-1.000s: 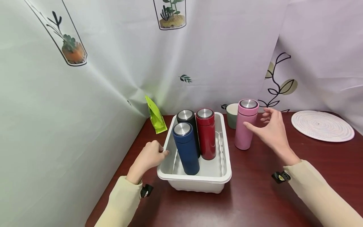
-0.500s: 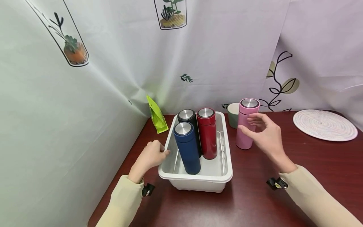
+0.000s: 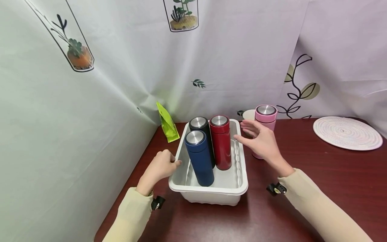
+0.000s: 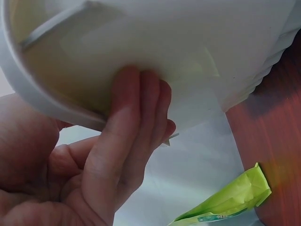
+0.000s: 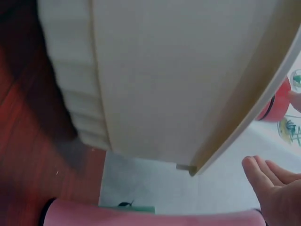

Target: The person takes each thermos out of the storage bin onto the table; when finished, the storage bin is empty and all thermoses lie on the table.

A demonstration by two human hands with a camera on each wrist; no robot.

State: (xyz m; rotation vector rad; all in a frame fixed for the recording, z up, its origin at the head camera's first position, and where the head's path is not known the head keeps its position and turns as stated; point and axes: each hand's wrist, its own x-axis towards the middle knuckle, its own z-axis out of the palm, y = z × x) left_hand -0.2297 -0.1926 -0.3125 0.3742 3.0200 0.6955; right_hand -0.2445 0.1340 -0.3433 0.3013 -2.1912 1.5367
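3 bottles (image 3: 200, 159) stand in the white tub (image 3: 208, 190), left hand (image 3: 160, 164) pinching its left rim.
Right hand (image 3: 262, 141), fingers apart, hovers by its right rim; best keep clear of the red bottle (image 3: 221, 148).

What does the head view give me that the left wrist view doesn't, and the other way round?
Head only: the blue bottle, black bottle and red bottle standing in the white tub, plus the pink bottle, cup, round mat and right hand.

Left wrist only: the fingers of the left hand beneath the tub's rim, along its outer side.

Both: the left hand, the tub, the green pouch and the dark red tabletop.
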